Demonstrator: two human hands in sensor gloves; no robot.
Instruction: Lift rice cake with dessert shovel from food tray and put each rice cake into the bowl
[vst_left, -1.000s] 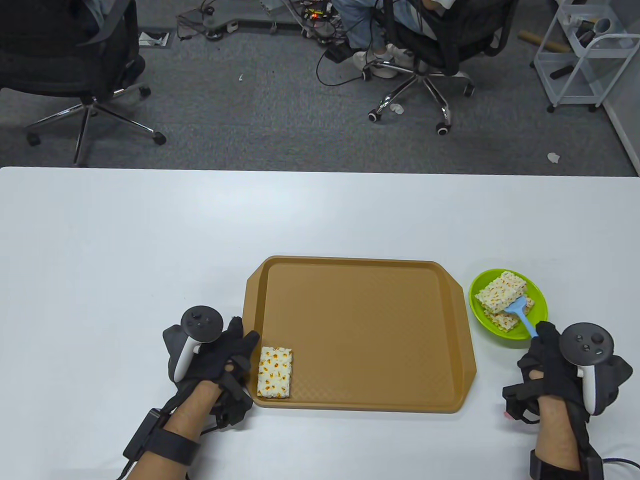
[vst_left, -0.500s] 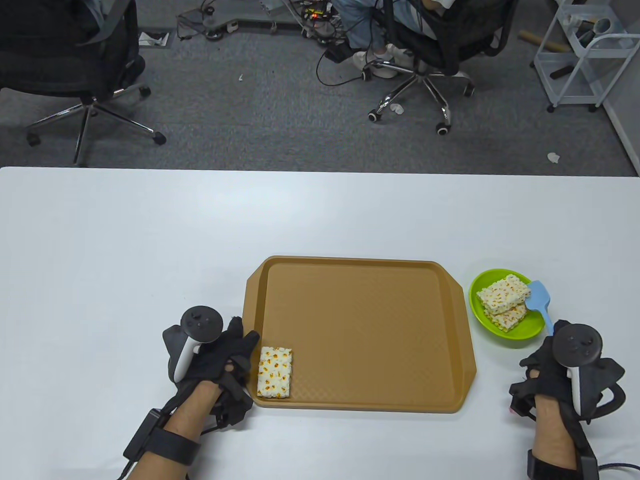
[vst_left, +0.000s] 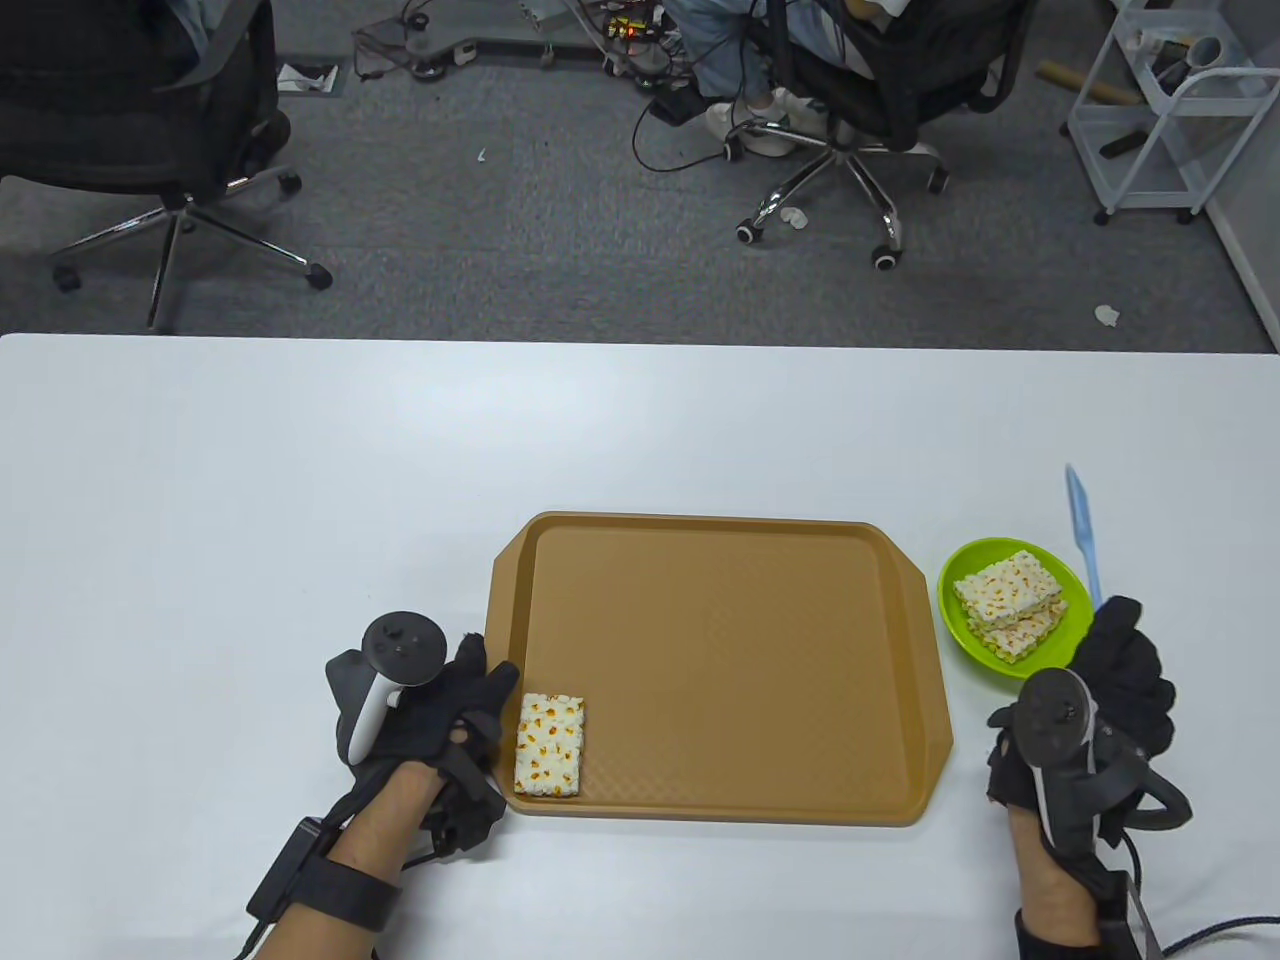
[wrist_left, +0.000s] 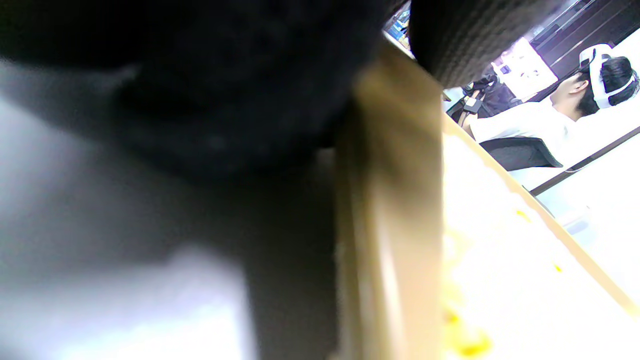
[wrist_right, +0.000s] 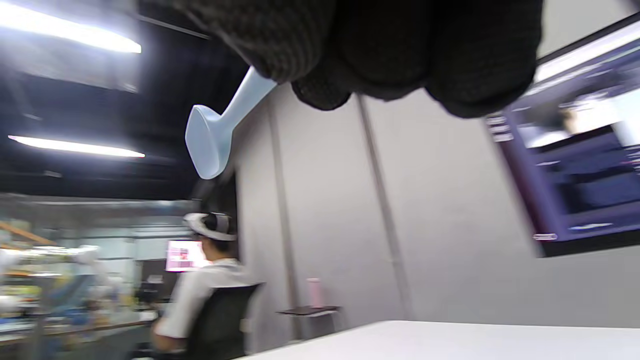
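Beyond the far edge of the white worktop (vst_left: 300, 480), at 12 o'clock, lies grey carpet with a black swivel chair (vst_left: 140, 130) at 10 o'clock, a second chair with a seated person (vst_left: 850, 80) at 1 o'clock, loose cables between them, and a white wire trolley (vst_left: 1160, 120) at 2 o'clock. On the worktop, the brown rectangular plastic food tray (vst_left: 720, 650) lies in the middle near the front edge, with nothing between it and the round lime-green bowl (vst_left: 960, 630) just beside its 3 o'clock side. One white rectangular rice cake with orange specks (vst_left: 549, 745) lies flat in the tray's 7 o'clock corner; two more stacked rice cakes (vst_left: 1008, 603) sit in the bowl. The left hand (vst_left: 430, 720) rests on the worktop, its fingers (vst_left: 500, 690) straight and touching the tray's 9 o'clock rim, holding nothing. The right hand (vst_left: 1110, 700), at the bowl's 5 o'clock, has its grip curled round the handle of the pale blue plastic dessert shovel (vst_left: 1083, 530), whose blade (wrist_right: 207, 137) points toward 12 o'clock, raised clear of the bowl.
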